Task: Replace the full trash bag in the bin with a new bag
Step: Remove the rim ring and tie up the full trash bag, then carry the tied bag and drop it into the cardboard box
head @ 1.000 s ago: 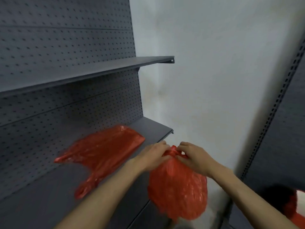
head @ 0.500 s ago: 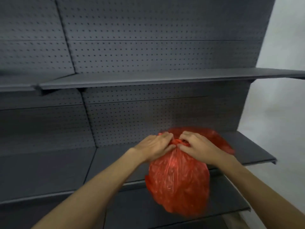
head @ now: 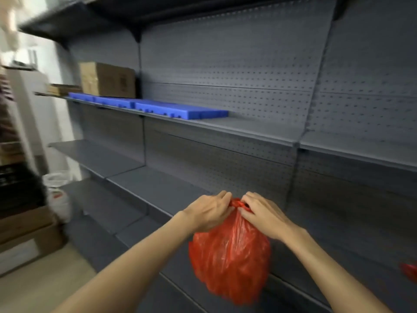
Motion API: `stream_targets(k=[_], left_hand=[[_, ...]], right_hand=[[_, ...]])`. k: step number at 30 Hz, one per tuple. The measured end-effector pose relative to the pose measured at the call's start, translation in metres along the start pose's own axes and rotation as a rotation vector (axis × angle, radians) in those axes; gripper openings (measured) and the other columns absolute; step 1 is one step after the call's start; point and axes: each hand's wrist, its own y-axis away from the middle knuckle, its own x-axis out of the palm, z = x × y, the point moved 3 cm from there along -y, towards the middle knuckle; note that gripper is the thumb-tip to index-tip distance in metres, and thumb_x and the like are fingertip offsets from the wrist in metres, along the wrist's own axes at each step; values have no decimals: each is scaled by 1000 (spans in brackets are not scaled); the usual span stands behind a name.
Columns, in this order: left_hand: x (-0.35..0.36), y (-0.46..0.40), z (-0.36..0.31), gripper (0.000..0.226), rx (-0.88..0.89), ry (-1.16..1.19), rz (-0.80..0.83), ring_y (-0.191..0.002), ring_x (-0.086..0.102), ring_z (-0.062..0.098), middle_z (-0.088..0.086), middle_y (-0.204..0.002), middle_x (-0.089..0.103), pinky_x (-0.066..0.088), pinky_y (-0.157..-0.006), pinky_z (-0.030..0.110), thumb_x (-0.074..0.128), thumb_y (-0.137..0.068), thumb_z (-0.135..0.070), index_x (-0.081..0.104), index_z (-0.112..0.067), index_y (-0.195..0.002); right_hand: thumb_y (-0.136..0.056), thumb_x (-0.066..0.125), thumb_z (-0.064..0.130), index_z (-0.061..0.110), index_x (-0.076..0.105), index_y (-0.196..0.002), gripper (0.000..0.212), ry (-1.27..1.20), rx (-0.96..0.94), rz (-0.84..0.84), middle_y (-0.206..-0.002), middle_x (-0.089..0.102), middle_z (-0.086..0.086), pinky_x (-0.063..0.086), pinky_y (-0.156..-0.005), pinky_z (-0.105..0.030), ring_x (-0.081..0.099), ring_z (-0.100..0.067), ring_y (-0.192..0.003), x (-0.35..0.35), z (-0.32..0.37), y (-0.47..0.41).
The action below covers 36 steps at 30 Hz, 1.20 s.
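Place: shop stockroom
Evidence: grey pegboard shelving (head: 225,136), cardboard box (head: 107,80), blue trays (head: 180,110)

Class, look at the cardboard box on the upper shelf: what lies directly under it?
The cardboard box sits on flat blue panels laid along the grey shelf. How far the panels run beneath the box cannot be seen, since the box covers them.

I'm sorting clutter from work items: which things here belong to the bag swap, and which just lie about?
Job:
full red bag
left hand and right hand, both gripping its neck
red plastic scrap at the right edge, possibly the new bag

Lying about:
blue panels
cardboard box
white sack
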Motion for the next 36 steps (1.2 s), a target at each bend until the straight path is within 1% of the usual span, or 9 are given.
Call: stream_targets(k=[5,9,13,16,20,25,29,32,36], left_hand=[[-24,78,114,30,-267,13,-6,-89,59,33,9,-103,50,44,-75,45,32,-104,-37,41,-9,-103],[-37,144,190,31,-446,16,-21,-92,59,34,9,-104,49,45,-81,48,34,-104,-39,41,-8,-103],[-48,203,255,28,-582,17,-73,-90,58,29,5,-99,47,45,-81,47,36,-103,-39,40,-12,-101],[-53,240,297,28,-686,-33,-76,-89,58,29,5,-98,47,44,-77,43,36,-103,-40,39,-13,-99],[-60,277,353,31,-786,-84,-52,-90,59,30,5,-101,50,44,-76,45,36,-102,-44,41,-13,-102],[-68,306,425,30,-870,-162,1,-96,59,29,6,-103,52,39,-73,38,37,-102,-43,42,-14,-103],[-75,319,479,34,-966,-144,43,-98,59,30,8,-107,53,45,-82,46,35,-102,-43,44,-11,-107],[-82,328,519,36,-1044,-143,44,-105,58,30,10,-116,54,46,-87,47,35,-103,-41,46,-10,-117],[-90,346,570,37,-1131,-159,2,-102,59,31,10,-116,54,47,-83,48,34,-104,-40,46,-8,-117]], right_hand=[[-96,42,40,18,51,-93,24,-91,-142,16,-97,53,4,43,-86,-35,53,-16,-97,59,99,-97],[-96,42,38,17,53,-98,24,-146,-231,30,-102,55,1,40,-85,-35,52,-19,-101,98,180,-157],[-97,41,34,13,54,-97,24,-202,-313,38,-103,57,-4,39,-84,-35,52,-22,-102,131,256,-204],[-98,41,32,10,54,-98,26,-217,-385,56,-107,58,-7,38,-88,-37,52,-25,-105,156,304,-237],[-98,41,32,8,55,-103,28,-220,-475,75,-113,57,-9,37,-92,-38,51,-26,-110,191,354,-283],[-99,41,32,8,56,-104,30,-293,-570,111,-115,58,-11,38,-93,-39,50,-27,-112,233,403,-345],[-99,41,32,9,55,-102,28,-343,-665,144,-114,58,-10,39,-93,-39,52,-26,-111,263,438,-402],[-98,41,32,9,55,-101,27,-356,-737,148,-113,58,-10,42,-93,-42,52,-27,-110,283,467,-445],[-99,41,32,8,56,-101,28,-356,-792,115,-111,58,-10,41,-93,-40,52,-26,-108,309,510,-494]])
